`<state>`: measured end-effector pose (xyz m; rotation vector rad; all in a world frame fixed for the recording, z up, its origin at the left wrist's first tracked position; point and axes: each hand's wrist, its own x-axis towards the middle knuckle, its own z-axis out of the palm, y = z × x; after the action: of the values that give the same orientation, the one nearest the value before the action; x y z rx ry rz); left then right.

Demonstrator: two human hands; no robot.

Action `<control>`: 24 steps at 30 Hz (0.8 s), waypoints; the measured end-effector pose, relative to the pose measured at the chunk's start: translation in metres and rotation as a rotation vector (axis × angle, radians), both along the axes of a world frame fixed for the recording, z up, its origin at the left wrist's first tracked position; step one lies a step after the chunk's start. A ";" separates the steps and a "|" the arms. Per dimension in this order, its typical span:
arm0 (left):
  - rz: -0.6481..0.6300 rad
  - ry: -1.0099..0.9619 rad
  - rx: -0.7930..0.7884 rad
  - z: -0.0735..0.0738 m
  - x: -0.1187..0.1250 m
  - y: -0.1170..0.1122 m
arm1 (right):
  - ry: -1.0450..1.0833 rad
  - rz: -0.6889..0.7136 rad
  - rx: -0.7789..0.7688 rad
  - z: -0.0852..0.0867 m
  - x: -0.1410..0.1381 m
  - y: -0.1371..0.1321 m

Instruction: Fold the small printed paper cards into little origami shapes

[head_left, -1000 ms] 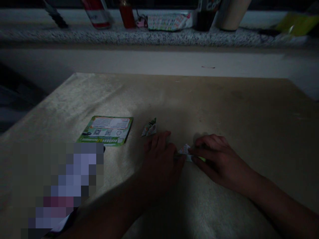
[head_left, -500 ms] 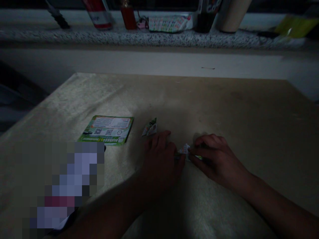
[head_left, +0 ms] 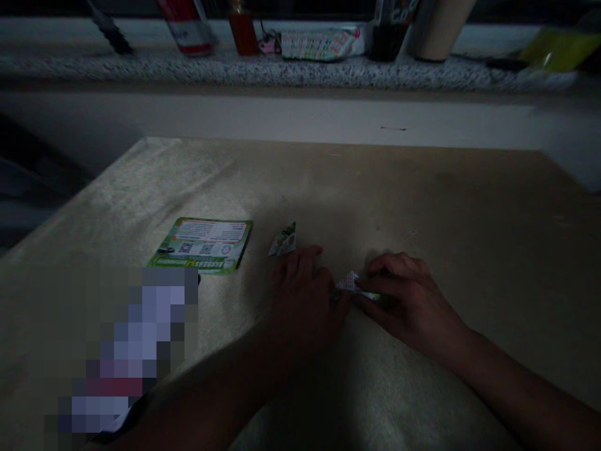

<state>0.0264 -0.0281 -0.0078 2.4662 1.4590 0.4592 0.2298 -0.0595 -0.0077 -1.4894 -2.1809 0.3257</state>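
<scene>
In dim light both hands work on a small folded piece of printed paper (head_left: 350,283) lying on a beige table (head_left: 422,200). My left hand (head_left: 305,294) rests palm down with its fingers pressed on the paper's left end. My right hand (head_left: 408,300) pinches the paper's right end with thumb and fingers. A second small folded paper piece (head_left: 283,241) lies just beyond my left fingertips, untouched. A green and white printed leaflet (head_left: 201,245) lies flat further left.
A blurred-out object (head_left: 131,351) lies at the near left. Behind the table runs a speckled ledge (head_left: 282,69) with a red can (head_left: 185,28), a small red bottle (head_left: 243,30), a printed packet (head_left: 322,44) and a pale cylinder (head_left: 439,28).
The hands stay almost in place on the folded paper; the right fingers have shifted slightly along it. The view has drifted a little.
</scene>
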 end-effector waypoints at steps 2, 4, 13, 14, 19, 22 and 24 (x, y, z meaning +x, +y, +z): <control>0.003 -0.001 -0.004 0.000 0.000 0.000 | -0.001 -0.013 0.000 0.000 0.000 0.000; 0.004 0.000 -0.010 0.000 0.000 0.001 | -0.007 -0.020 -0.010 0.001 -0.001 0.001; -0.016 0.004 -0.025 0.003 -0.002 0.003 | 0.011 0.032 -0.039 -0.002 0.007 0.006; -0.018 0.003 -0.026 0.004 -0.002 0.004 | 0.011 0.051 -0.051 -0.002 0.009 0.006; -0.026 -0.007 -0.053 0.004 -0.003 0.005 | -0.009 0.110 -0.115 0.004 0.016 0.008; -0.021 -0.008 -0.039 0.003 -0.003 0.005 | -0.036 0.154 -0.159 0.008 0.021 0.009; -0.019 -0.005 -0.030 0.002 -0.003 0.005 | -0.047 0.200 -0.192 0.009 0.024 0.011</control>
<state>0.0230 -0.0236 -0.0061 2.4516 1.4283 0.4357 0.2543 -0.0487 0.0014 -1.3896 -2.3993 0.5874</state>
